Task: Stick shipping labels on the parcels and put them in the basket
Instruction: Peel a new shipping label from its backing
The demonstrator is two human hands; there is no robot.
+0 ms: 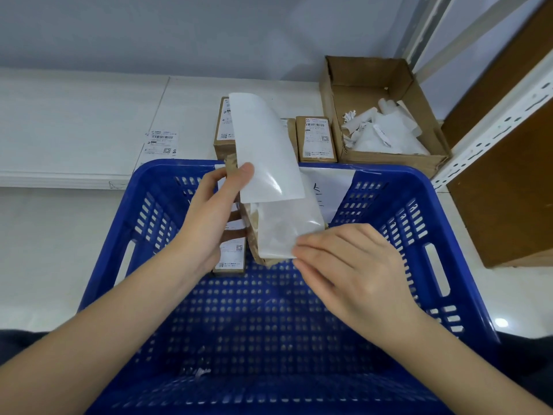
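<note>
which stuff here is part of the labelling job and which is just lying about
Job: parcel in hand, label sheet, blue basket, labelled parcels on the table, spare label.
Lying about: cardboard box of paper scraps, metal shelf upright.

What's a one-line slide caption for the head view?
Both hands hold a parcel and shipping label over the blue basket.

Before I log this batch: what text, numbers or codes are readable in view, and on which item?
Printed shipping label on the small brown cardboard parcel behind the blue plastic basket: barcode and QR code, print too small to read.
Loose label sheet on the white table: "Bo" at its edge, rest blurred.
Label on the parcel inside the basket: unreadable.
White paper taped on the basket's far wall: handwritten strokes, illegible.
</note>
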